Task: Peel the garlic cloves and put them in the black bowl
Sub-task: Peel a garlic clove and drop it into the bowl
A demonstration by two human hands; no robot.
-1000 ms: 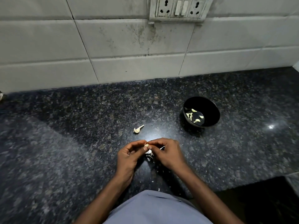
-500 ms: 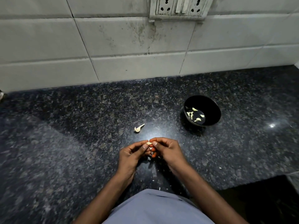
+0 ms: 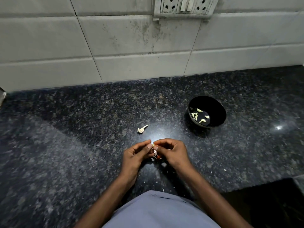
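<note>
Curled fingers mostly hide the garlic clove.

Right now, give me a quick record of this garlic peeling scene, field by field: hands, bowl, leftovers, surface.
left hand: left hand pinches the garlic clove at its fingertips
right hand: right hand pinches the same clove from the other side
bowl: black bowl stands to the right, beyond the hands, with several peeled cloves inside
leftovers: garlic stem lies on the counter, apart from the hands; skin scraps under the hands
surface: dark speckled counter
backdrop: tiled wall with a socket panel
</note>
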